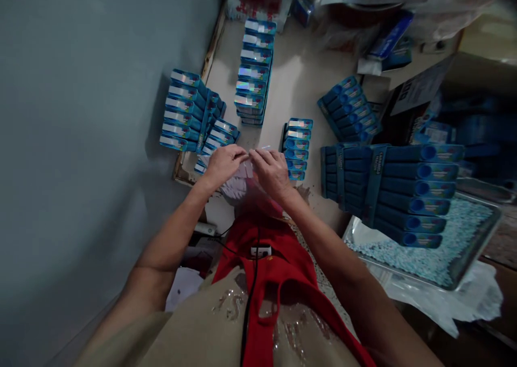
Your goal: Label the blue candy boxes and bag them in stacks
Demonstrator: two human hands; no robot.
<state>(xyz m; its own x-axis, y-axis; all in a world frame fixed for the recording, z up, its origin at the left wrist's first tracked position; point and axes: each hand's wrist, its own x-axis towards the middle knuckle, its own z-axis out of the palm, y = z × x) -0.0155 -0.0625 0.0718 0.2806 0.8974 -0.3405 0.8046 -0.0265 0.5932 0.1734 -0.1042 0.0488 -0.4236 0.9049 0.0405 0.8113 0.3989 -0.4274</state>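
Head view only. Hands meet at mid-frame over the tabletop (301, 82): my left hand (223, 164) and right hand (271, 170) both pinch a small clear packet (247, 168), fingertips nearly touching at its top edge. Grip on each side is narrow, thumb against forefinger, holding the packet between them. Looks like both hands share it because the film is thin and limp; my judgement, one hand alone would let it fold. What is inside the packet I cannot tell, too blurred.

Packet sits just above a white bundle (238, 186) and something pink and translucent, right at my red apron (278, 281), so the work stays close to the body.

Blue boxes ring the hands: a leaning stack at left (183, 111), a tall row behind (255, 68), a short pile (298, 143) just beside my right hand, a fanned group (349, 108) farther right. Big block of long blue cartons (399, 192) overhangs a metal tray (482, 248) of pale blue granules. Piles sorted by kind, all near the hands, probably for quick reach.
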